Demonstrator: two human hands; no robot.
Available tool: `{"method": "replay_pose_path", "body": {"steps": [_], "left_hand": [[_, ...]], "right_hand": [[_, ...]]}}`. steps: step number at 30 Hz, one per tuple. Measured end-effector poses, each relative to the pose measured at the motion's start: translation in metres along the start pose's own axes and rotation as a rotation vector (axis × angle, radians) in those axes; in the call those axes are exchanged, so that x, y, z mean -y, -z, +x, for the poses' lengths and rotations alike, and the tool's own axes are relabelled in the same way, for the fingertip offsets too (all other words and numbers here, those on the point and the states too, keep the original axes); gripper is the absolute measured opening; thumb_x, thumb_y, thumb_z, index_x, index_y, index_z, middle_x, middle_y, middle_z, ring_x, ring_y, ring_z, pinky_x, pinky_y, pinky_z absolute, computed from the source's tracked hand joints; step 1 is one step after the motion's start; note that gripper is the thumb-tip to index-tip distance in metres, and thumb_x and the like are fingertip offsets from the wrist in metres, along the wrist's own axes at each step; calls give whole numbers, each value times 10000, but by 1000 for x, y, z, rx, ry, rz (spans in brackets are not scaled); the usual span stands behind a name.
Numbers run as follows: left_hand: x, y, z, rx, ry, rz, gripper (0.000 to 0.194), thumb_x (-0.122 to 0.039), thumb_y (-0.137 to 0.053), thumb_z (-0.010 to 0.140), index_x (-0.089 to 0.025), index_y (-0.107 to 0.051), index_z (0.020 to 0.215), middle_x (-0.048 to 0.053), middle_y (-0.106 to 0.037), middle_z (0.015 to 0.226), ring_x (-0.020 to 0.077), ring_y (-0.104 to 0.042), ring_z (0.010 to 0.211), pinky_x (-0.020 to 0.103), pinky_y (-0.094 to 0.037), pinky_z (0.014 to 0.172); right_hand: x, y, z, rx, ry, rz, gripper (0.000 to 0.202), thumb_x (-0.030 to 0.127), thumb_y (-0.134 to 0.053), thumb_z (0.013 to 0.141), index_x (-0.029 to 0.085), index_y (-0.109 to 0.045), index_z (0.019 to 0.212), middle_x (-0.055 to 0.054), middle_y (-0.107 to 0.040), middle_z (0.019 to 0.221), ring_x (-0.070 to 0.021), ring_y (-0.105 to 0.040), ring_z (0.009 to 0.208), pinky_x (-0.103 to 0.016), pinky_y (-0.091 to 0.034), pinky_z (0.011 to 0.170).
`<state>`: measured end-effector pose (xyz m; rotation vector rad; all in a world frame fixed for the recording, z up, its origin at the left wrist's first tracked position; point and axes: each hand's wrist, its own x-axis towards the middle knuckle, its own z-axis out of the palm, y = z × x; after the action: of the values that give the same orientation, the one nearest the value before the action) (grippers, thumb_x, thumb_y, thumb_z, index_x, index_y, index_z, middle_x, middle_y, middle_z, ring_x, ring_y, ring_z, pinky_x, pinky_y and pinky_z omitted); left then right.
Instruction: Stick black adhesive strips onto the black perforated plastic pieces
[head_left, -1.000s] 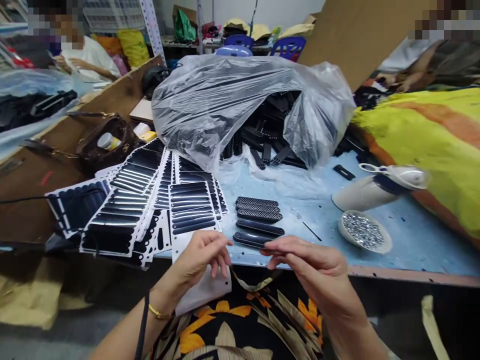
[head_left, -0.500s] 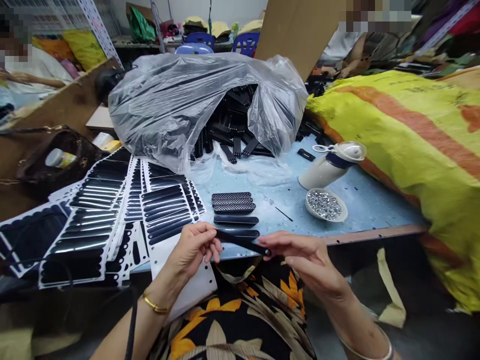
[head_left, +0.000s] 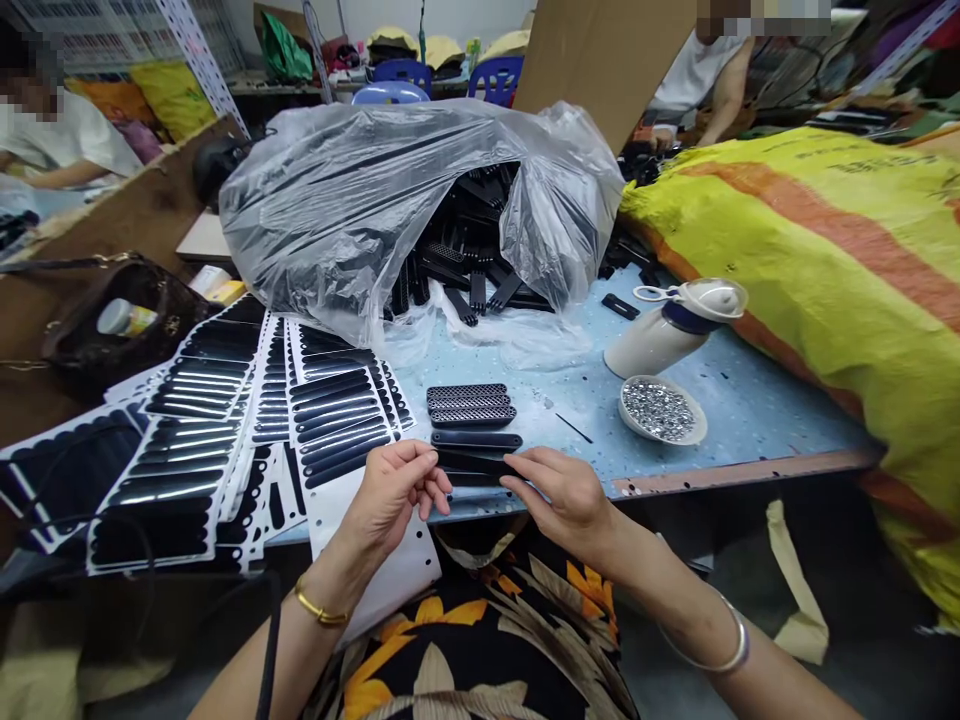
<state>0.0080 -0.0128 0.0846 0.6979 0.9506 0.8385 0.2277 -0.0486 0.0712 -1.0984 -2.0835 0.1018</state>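
Observation:
A thin black strip [head_left: 472, 462] is stretched level between my two hands at the table's front edge. My left hand [head_left: 397, 490] pinches its left end, and my right hand [head_left: 562, 495] pinches the right end between thumb and fingers. Just beyond it lie a smooth black bar [head_left: 477, 439] and several black bars with a perforated pattern [head_left: 471, 404]. Another dark bar is partly hidden under the strip. Sheets of black rounded stickers [head_left: 337, 425] spread to the left, the nearest one with its lower part bare white.
A plastic bag [head_left: 330, 200] of black parts stands behind. On the right are a bowl of small metal pieces [head_left: 660, 410], a white bottle [head_left: 649, 340], a thin dark stick [head_left: 574, 428] and a yellow sack [head_left: 825, 230]. Other people sit at far left and far right.
My right hand has moved slightly left and closed its fingers on the strip's right end, which has risen. The view has shifted a little. The person at far right has moved an arm.

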Motion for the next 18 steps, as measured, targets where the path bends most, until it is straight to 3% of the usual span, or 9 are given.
{"method": "replay_pose_path", "body": {"steps": [5, 7, 9, 13, 15, 18], "left_hand": [[2, 2, 1, 11, 11, -6, 347, -419, -800, 656, -137, -599, 678, 62, -682, 564, 145, -618, 404, 173, -353, 327], [1, 4, 2, 9, -5, 99, 332, -428, -779, 673, -132, -629, 676, 69, -681, 570, 159, -626, 417, 191, -364, 330], [-2, 9, 4, -85, -106, 288, 283, -394, -764, 682, -125, -691, 733, 62, -683, 577, 175, -641, 447, 214, -396, 358], [-9, 23, 19, -345, -468, 654, 194, -289, -729, 695, -171, -763, 845, 36, -716, 650, 179, -658, 566, 255, -477, 529], [-10, 27, 30, -318, -520, 766, 136, -261, -700, 704, -188, -770, 795, 36, -728, 677, 170, -632, 575, 257, -457, 551], [-5, 27, 45, -221, -481, 840, 112, -232, -666, 705, -199, -765, 745, 19, -700, 605, 155, -567, 517, 254, -409, 530]], "right_hand": [[-2, -3, -2, 19, 6, -2, 212, 163, -554, 934, 177, -716, 1070, -90, -721, 779, -208, -668, 668, -338, -570, 580], [-3, 2, -1, 11, -17, 8, 206, 148, -543, 930, 181, -721, 1027, -83, -709, 748, -205, -660, 649, -333, -561, 568], [-7, 13, 3, -4, -57, -3, 181, 151, -556, 923, 185, -725, 978, -74, -700, 719, -198, -653, 625, -324, -551, 559], [-25, 30, 7, -36, -230, -43, 115, 227, -624, 905, 210, -734, 935, -58, -726, 747, -192, -674, 641, -311, -555, 584], [-38, 28, 6, -16, -309, -9, 118, 270, -640, 895, 222, -740, 935, -54, -753, 798, -195, -695, 675, -306, -561, 592], [-52, 11, 2, 17, -336, 60, 135, 282, -635, 884, 211, -745, 920, -62, -772, 834, -201, -716, 710, -309, -572, 620]]}}
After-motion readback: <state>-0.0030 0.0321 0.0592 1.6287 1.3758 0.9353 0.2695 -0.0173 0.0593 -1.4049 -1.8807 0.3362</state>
